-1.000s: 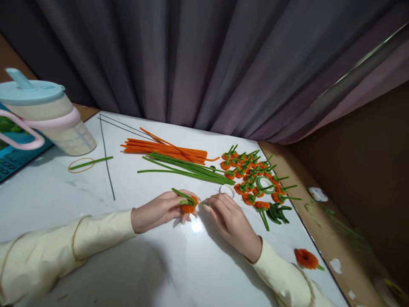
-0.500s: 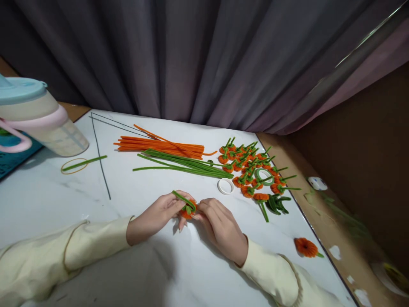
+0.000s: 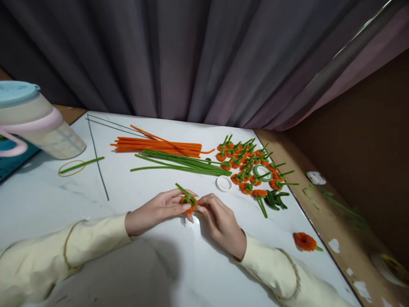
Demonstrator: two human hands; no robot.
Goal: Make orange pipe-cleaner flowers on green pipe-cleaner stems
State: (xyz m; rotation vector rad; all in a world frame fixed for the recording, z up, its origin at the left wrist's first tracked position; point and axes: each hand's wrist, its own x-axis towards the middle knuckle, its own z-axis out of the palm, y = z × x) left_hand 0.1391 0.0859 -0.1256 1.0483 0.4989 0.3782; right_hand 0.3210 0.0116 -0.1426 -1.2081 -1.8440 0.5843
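Observation:
An orange pipe-cleaner flower (image 3: 191, 207) with a green stem sits between my two hands above the table. My left hand (image 3: 159, 210) is closed around its left side, thumb in front and fingers behind. The green stem points up and to the left. At the flower's right edge, the fingertips of my right hand (image 3: 220, 219) are pinched together on the petals; the exact grip is partly hidden. Beyond my hands lie a bundle of green pipe cleaners (image 3: 179, 161) and a bundle of orange pipe cleaners (image 3: 156, 146).
Several finished orange flowers (image 3: 246, 188) cluster at right, with a green tape roll (image 3: 262, 172), a white ring (image 3: 224, 183) and dark green leaves (image 3: 276, 200). A single flower (image 3: 305, 241) lies nearer the right edge. A lidded cup (image 3: 60, 136) stands at left, by a rubber band (image 3: 60, 171).
The flower has turned in my left hand, so its stem stands more upright. My left thumb has shifted lower on it, and both hands have risen slightly in view.

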